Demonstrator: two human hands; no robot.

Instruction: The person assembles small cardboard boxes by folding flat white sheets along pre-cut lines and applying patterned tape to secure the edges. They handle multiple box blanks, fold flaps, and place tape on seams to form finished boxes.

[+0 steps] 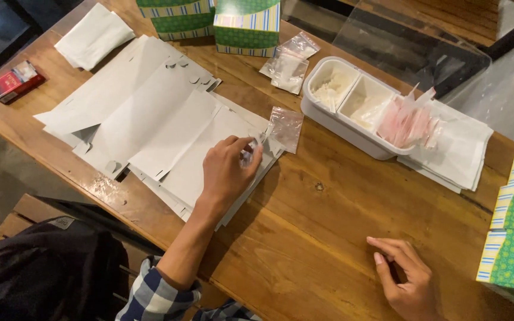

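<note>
Two hands over a wooden table (328, 226): left hand (227, 172) rests on a stack of flat grey cardboard sheets (144, 113), fingertips pinched on a small clear plastic bag (284, 128) at the stack's right edge. Right hand (408, 279) lies empty on bare wood, fingers loosely curled, well apart from the white divided tray (352, 113).

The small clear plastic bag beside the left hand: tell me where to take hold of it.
Pinch the small clear plastic bag at its far right edge, coming from the right: that side lies bare on the wooden table, while its near corner lies under the left hand fingertips.
</note>
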